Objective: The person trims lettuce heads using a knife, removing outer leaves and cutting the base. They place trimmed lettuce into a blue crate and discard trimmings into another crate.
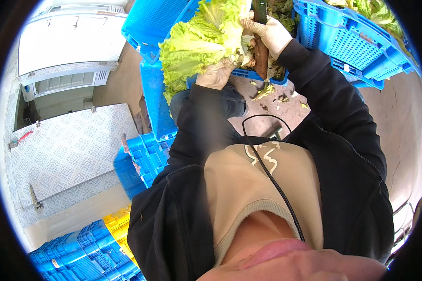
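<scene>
My left hand [216, 73] grips a head of green leaf lettuce [205, 42] near its base, with the leaves fanned out to the left. In my right hand [272, 35] is a long flat blade, apparently a knife [261, 58], brown-stained with its narrow end towards me. The right thumb reaches across it to the lettuce's edge. Under both hands stands a blue plastic crate [279, 81] holding dark, wilted leaf trimmings. More lettuce leaves [176, 87] show below and left of my left hand.
Another blue crate [348, 35] with lettuce stands at the right. Blue crates [158, 98] line my left side, and stacked blue crates [88, 249] and a yellow crate [121, 224] sit lower left. Leaf scraps [265, 92] litter the floor. A patterned panel [74, 151] is at far left.
</scene>
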Motion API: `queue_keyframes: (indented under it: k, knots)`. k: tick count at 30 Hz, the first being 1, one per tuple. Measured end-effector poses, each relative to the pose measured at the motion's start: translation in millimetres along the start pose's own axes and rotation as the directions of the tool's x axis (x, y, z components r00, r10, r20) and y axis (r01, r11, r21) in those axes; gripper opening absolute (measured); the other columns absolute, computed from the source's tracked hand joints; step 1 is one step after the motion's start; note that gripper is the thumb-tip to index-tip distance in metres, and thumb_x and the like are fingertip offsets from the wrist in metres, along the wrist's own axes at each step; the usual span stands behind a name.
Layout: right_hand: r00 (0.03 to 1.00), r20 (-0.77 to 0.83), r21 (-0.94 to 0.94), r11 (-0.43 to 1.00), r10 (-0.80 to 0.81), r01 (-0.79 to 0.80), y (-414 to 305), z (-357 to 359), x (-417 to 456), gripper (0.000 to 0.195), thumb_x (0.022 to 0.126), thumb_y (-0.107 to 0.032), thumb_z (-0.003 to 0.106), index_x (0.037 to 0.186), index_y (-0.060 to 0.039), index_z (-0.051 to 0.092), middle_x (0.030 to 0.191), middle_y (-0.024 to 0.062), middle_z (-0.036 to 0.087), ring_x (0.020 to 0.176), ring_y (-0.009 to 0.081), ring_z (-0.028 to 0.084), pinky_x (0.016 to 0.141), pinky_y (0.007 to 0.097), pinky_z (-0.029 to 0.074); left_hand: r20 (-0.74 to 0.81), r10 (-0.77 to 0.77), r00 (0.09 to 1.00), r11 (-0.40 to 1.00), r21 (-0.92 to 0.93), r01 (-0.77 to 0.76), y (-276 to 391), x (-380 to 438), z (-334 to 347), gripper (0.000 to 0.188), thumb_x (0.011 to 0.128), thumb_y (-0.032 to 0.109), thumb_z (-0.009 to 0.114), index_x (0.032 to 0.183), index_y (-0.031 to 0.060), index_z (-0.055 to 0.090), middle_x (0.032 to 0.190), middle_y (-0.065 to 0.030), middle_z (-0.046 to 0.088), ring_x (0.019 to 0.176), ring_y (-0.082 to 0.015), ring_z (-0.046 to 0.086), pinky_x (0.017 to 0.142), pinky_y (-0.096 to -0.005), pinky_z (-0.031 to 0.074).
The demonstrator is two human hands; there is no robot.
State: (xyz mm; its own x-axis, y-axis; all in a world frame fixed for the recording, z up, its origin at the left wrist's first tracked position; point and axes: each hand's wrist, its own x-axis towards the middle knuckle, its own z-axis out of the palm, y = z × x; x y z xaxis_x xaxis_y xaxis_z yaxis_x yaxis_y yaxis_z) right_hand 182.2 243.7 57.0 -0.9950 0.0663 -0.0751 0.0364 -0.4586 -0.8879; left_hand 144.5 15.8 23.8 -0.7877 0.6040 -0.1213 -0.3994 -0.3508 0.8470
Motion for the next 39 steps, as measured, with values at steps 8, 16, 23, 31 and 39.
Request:
queue_keyframes:
  k: [8, 16, 23, 31, 39]
  knots:
    - [0.967, -0.194, -0.109, 0.984, -0.162, 0.143, 33, -12, 28, 0.033, 0.101, -0.032, 0.067, 0.109, 0.0005, 0.066, 0.086, 0.0040, 0.067, 0.068, 0.0110, 0.061, 0.060, 0.0283, 0.051, 0.029, 0.161, 0.987, 0.981, -0.114, -0.156, -18, 4, -17, 0.062, 0.090, 0.015, 0.077, 0.145, 0.0149, 0.048, 0.141, -0.0056, 0.056, 0.131, -0.0268, 0.055, 0.110, -0.0444, 0.048]
    - [0.828, -0.210, -0.862, 0.499, -0.520, 0.095, 22, -34, 41, 0.035, 0.091, -0.025, 0.067, 0.114, 0.0006, 0.064, 0.096, 0.0224, 0.069, 0.089, 0.0397, 0.066, 0.081, 0.0439, 0.053, 0.132, 0.152, 0.980, 0.988, -0.057, -0.145, 16, -10, 1, 0.064, 0.084, 0.017, 0.083, 0.141, 0.0158, 0.053, 0.139, -0.0037, 0.059, 0.128, -0.0236, 0.056, 0.110, -0.0445, 0.047]
    - [0.956, 0.172, -0.195, 0.959, 0.238, -0.204, 10, 4, 2, 0.050, 0.081, -0.049, 0.085, 0.087, -0.0016, 0.068, 0.073, 0.0042, 0.063, 0.055, 0.0115, 0.057, 0.056, 0.0287, 0.050, 0.018, 0.351, 0.936, 0.934, 0.057, -0.352, 12, 12, 2, 0.062, 0.088, 0.012, 0.078, 0.143, 0.0154, 0.051, 0.144, -0.0041, 0.056, 0.134, -0.0264, 0.051, 0.115, -0.0490, 0.041]
    - [0.995, 0.070, 0.227, 0.970, 0.067, -0.082, 23, 2, 9, 0.030, 0.093, -0.029, 0.077, 0.098, -0.0012, 0.068, 0.072, 0.0048, 0.062, 0.057, 0.0153, 0.063, 0.054, 0.0320, 0.053, 0.146, 0.182, 0.972, 0.966, 0.157, -0.205, 14, 10, -10, 0.040, 0.101, 0.015, 0.054, 0.138, -0.0022, 0.049, 0.141, -0.0157, 0.056, 0.131, -0.0323, 0.054, 0.113, -0.0536, 0.042]
    - [0.970, -0.164, -0.214, 0.967, -0.178, 0.141, 75, -16, 39, 0.043, 0.106, -0.034, 0.052, 0.100, 0.0069, 0.063, 0.077, 0.0123, 0.067, 0.070, 0.0195, 0.066, 0.065, 0.0353, 0.052, -0.240, 0.423, 0.873, 0.861, 0.407, -0.305, 0, 9, 75, 0.032, 0.106, 0.016, 0.053, 0.131, -0.0029, 0.053, 0.135, -0.0150, 0.059, 0.121, -0.0285, 0.062, 0.099, -0.0450, 0.055]
